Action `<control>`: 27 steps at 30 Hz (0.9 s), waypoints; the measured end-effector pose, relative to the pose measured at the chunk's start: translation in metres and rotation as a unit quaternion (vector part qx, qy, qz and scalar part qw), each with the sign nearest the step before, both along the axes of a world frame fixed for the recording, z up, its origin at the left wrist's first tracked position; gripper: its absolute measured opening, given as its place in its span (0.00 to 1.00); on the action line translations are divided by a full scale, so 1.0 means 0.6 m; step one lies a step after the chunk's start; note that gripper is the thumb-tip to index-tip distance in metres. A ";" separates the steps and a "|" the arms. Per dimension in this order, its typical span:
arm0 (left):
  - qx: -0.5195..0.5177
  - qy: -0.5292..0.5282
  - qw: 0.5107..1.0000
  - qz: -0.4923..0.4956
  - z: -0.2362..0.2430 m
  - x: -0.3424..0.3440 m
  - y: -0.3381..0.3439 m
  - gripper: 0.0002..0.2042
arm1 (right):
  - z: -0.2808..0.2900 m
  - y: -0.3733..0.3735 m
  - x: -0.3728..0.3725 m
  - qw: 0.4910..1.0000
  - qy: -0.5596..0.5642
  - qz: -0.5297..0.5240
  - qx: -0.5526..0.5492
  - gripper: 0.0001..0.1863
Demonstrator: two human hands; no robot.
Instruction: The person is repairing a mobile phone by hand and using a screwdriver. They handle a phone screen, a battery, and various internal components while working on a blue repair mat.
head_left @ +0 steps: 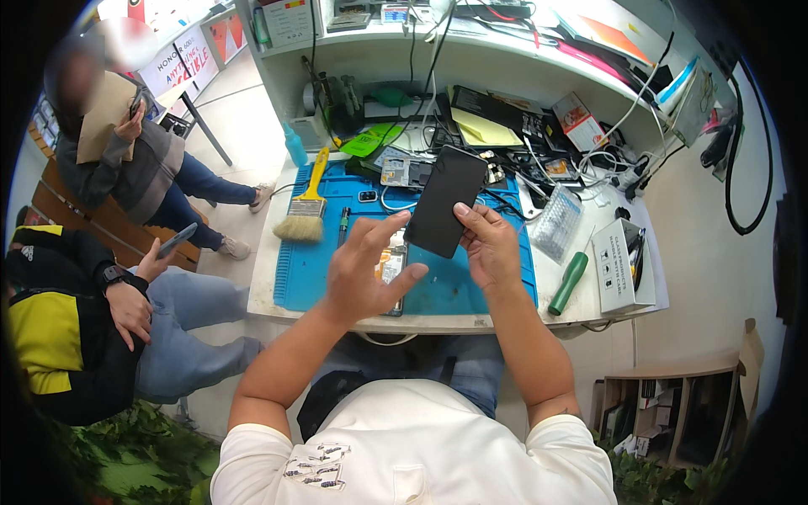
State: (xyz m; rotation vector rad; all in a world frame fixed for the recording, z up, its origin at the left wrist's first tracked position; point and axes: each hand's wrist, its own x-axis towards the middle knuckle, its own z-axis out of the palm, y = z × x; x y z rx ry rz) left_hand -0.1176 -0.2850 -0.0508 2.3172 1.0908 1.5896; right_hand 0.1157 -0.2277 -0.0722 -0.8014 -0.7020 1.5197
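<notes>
My right hand (491, 251) grips a dark phone screen panel (446, 202) by its right edge, thumb on the front, and holds it tilted above the blue mat (454, 290). My left hand (364, 268) is raised just left of the panel with fingers spread and nothing in it. Partly hidden behind that hand lies an opened phone body (394, 268), its inner parts showing. A wide brush (306, 202) with a yellow handle rests at the mat's left side. Close to it are a slim dark screwdriver (343, 225) and a small black part (368, 196).
A green-handled screwdriver (569, 284), bubble wrap (558, 223) and a white box of tools (623, 268) stand at the right. Cables and phone parts crowd the back below a shelf (387, 39). Two people sit at the left, one holding a phone (178, 241).
</notes>
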 end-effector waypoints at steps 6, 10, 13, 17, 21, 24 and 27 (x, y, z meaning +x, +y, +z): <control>-0.054 0.085 0.995 0.021 -0.007 0.004 0.005 0.41 | -0.024 -0.026 -0.003 0.998 0.047 0.007 -0.037 0.08; -0.080 0.114 0.990 0.002 -0.009 -0.009 0.009 0.45 | -0.029 -0.033 0.002 0.998 0.051 0.038 -0.019 0.08; -0.104 0.100 0.989 -0.012 -0.003 -0.014 0.006 0.45 | -0.030 -0.046 0.005 0.998 0.024 0.064 -0.012 0.07; -0.193 0.075 0.977 -0.043 0.011 -0.022 -0.004 0.44 | -0.039 -0.075 0.000 0.997 -0.025 0.076 -0.012 0.07; -0.216 0.062 0.973 -0.053 0.012 -0.043 -0.003 0.38 | -0.051 -0.114 0.001 0.996 -0.032 0.061 -0.047 0.07; -0.308 -0.065 0.947 -0.061 0.005 -0.088 0.020 0.32 | -0.065 -0.115 0.035 0.995 0.030 0.068 -0.068 0.06; -0.480 -0.485 0.549 -0.483 -0.004 -0.132 0.040 0.40 | -0.044 -0.117 0.030 0.983 0.143 0.059 -0.100 0.06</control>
